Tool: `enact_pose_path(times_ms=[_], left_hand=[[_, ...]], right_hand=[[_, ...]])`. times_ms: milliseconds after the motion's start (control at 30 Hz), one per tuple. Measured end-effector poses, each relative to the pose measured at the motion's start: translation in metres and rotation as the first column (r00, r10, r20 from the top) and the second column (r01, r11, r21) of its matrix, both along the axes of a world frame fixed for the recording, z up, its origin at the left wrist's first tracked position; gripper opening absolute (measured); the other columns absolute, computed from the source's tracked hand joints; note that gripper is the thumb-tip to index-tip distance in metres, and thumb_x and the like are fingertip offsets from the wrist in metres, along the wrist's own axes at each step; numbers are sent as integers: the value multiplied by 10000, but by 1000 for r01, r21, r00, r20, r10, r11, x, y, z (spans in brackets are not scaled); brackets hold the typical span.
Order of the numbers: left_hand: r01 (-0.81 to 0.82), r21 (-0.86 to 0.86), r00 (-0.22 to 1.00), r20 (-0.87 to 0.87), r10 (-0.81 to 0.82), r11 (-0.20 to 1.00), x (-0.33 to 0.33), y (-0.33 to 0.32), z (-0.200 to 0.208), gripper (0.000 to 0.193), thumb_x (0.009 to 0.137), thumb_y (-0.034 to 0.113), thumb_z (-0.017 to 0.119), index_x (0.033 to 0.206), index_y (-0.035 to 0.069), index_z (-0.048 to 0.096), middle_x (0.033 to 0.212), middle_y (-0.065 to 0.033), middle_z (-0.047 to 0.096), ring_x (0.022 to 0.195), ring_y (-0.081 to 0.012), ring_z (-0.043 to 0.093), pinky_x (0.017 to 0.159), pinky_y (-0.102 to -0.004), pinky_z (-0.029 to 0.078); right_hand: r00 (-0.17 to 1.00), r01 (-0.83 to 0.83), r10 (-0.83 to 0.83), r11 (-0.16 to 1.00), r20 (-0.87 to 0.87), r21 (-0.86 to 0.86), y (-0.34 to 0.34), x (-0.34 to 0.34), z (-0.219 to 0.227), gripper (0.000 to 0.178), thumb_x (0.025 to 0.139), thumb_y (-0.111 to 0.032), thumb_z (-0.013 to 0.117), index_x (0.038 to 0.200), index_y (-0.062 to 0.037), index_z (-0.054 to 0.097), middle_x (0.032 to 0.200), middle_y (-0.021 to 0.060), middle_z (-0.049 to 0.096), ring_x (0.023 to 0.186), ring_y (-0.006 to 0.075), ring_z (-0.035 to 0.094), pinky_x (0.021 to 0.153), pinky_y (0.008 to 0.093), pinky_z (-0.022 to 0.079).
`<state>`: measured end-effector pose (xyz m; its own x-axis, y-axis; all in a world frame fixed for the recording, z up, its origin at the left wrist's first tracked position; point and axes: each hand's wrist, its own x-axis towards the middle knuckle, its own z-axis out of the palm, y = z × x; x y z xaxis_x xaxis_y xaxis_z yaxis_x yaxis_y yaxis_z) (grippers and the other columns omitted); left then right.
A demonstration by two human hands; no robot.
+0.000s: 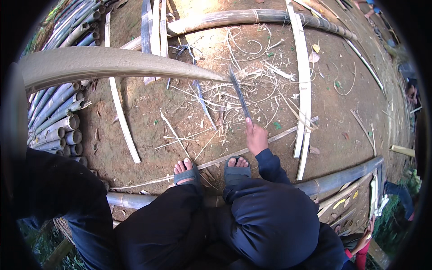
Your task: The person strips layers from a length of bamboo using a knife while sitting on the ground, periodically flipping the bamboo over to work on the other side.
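My right hand (257,138) is closed around the handle of a long dark-bladed knife (240,95), in front of my right foot. Its blade points up and slightly left, with the upper part at the far tip of a split bamboo strip (121,63). Whether blade and strip touch, I cannot tell. The pale strip reaches in from the left edge, broad there and narrowing toward the knife. My left sleeve (58,189) shows at the lower left, but the hand itself is out of sight. Thin bamboo shavings (238,96) lie tangled on the ground beyond the knife.
Bamboo poles (58,130) are stacked at the left. A thick bamboo pole (216,20) lies across the far side, another pole (333,177) runs behind my sandalled feet. Long split strips (302,81) lie on the right. Another person's hand (363,240) shows at the lower right.
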<state>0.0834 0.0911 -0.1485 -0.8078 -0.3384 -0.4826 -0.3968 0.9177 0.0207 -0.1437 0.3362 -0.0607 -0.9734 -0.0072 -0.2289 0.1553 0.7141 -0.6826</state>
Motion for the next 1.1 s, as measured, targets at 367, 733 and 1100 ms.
enact_pose_path(times_ms=[367, 733, 1100], left_hand=[[31, -25, 998, -51, -32, 999, 11, -3, -8, 505, 998, 279, 389, 1436, 50, 290, 1443, -324, 364, 1333, -533, 337, 1117, -571, 264], [40, -167, 966, -246, -80, 985, 18, -5, -33, 423, 1006, 280, 387, 1363, 54, 404, 1376, -259, 490, 1252, -494, 473, 1064, -533, 378], [56, -96, 990, -122, -68, 994, 10, -8, -12, 365, 984, 264, 408, 1278, 48, 430, 1253, -222, 506, 1135, -430, 489, 982, -483, 398]], right_hand=[[998, -30, 27, 999, 64, 37, 3, -5, -9, 638, 1023, -438, 396, 682, 47, 630, 670, 299, 596, 702, 498, 599, 696, 553, 469], [1000, -19, 19, 999, 2, 43, -6, -13, -10, 634, 1022, -454, 405, 680, 39, 612, 634, 281, 577, 644, 480, 587, 639, 553, 449], [996, 64, -73, 987, -58, -147, -9, -27, 34, 562, 1026, -444, 421, 771, 10, 634, 557, 210, 555, 559, 424, 589, 557, 498, 446]])
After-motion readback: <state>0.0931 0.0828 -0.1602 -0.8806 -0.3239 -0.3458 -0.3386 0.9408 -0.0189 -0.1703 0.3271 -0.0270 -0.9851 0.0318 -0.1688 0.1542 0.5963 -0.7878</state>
